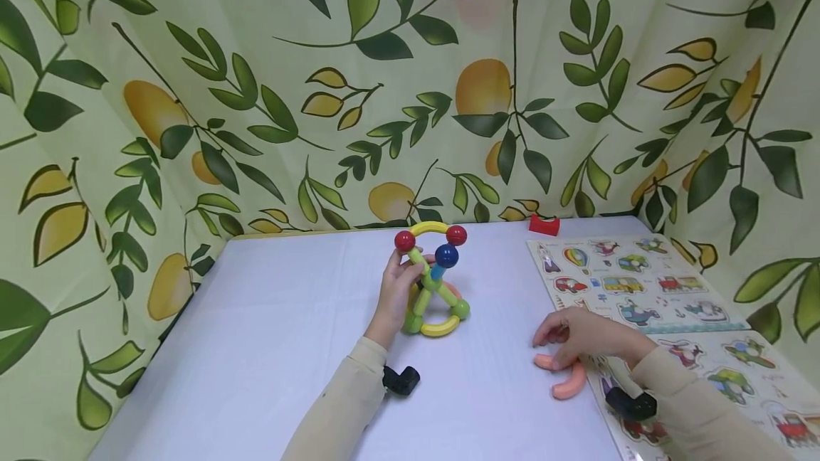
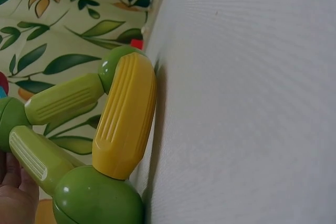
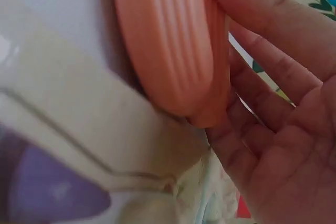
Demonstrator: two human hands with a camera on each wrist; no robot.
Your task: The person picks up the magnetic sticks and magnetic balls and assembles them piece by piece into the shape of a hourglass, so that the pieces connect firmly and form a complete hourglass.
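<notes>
My left hand (image 1: 397, 287) grips a magnetic stick-and-ball structure (image 1: 430, 283) by its side, standing on the table. It has red balls with a yellow curved stick on top, a blue ball, and green sticks and balls below. Up close in the left wrist view are a yellow curved stick (image 2: 125, 114) and a green ball (image 2: 98, 198). To the right, my right hand (image 1: 592, 333) is over an orange curved stick (image 1: 570, 384), the thumb touching it and the other fingers loosely bent. The right wrist view shows the ribbed orange stick (image 3: 170, 40) beside the fingers.
Two picture puzzle boards (image 1: 615, 279) with vehicles lie along the right side, partly under my right forearm. A small red piece (image 1: 544, 225) sits at the table's back edge. Behind the white table (image 1: 275, 319) hangs a leaf-patterned curtain (image 1: 384, 126).
</notes>
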